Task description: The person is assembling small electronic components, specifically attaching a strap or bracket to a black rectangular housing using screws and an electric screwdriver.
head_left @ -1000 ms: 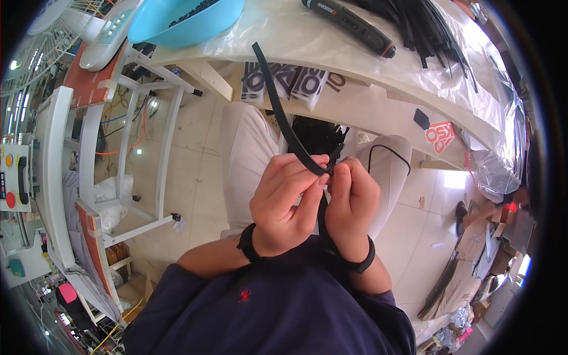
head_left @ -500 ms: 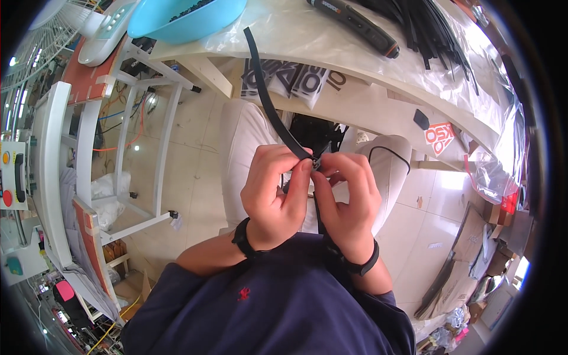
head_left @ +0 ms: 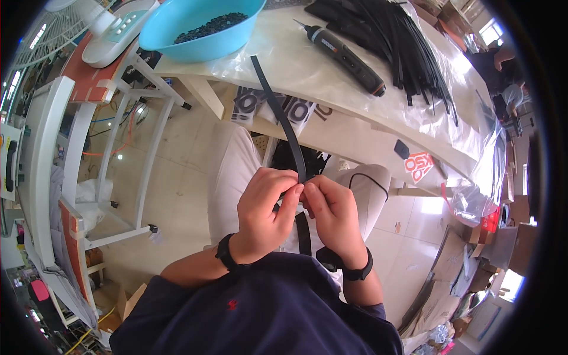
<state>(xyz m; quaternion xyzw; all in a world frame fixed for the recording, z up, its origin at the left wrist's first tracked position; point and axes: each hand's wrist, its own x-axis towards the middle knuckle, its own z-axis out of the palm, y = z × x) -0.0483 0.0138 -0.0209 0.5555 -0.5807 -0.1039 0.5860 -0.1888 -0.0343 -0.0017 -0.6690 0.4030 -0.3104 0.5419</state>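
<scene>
Plastic-covered worktop (head_left: 331, 83) carries blue bowl (head_left: 201, 26), electric screwdriver (head_left: 346, 56), pile of black strips (head_left: 396, 41). Below its edge, left hand (head_left: 263, 216) and right hand (head_left: 334, 219) fingers pinch one black strip (head_left: 281, 115) over the lap, strip slanting up toward the bowl.

— What are the hands doing?

— The left hand (head_left: 264, 214) and right hand (head_left: 332, 220) meet over the lap, fingertips pinching a long black strip (head_left: 280, 115). It runs up and away from them toward the table (head_left: 307, 77) edge.

— And on that table?

— A blue bowl (head_left: 198, 26) of small black pieces at its left end, a black electric screwdriver (head_left: 346, 56) near the middle, and a heap of black strips (head_left: 396, 47) just right of the screwdriver.
</scene>
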